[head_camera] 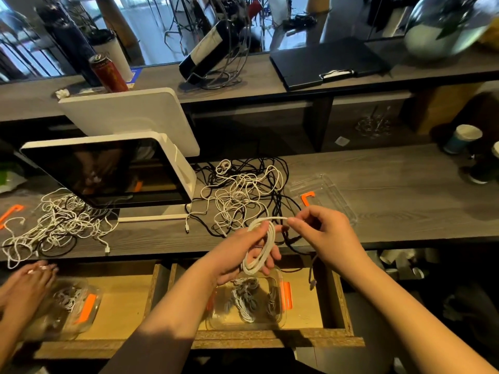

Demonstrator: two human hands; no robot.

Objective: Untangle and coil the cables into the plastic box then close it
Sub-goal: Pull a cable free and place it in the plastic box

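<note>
My left hand [243, 255] grips a coil of white cable [263, 249] above the open drawer. My right hand [324, 233] pinches the free end of that same cable just right of the coil, near the counter's front edge. Below the coil, a clear plastic box [275, 319] with orange clips sits in the drawer and holds several coiled white and grey cables. Its clear lid [332, 190] with an orange clip lies on the counter to the right. A tangle of white and black cables [243, 195] is spread on the counter behind my hands.
A white-framed monitor [108, 171] stands on the counter at left, with another cable tangle [56, 222] in front of it. Another person's hands [27, 282] work over a second clear box [78, 306] in the left drawer. Paper cups [461, 139] stand far right.
</note>
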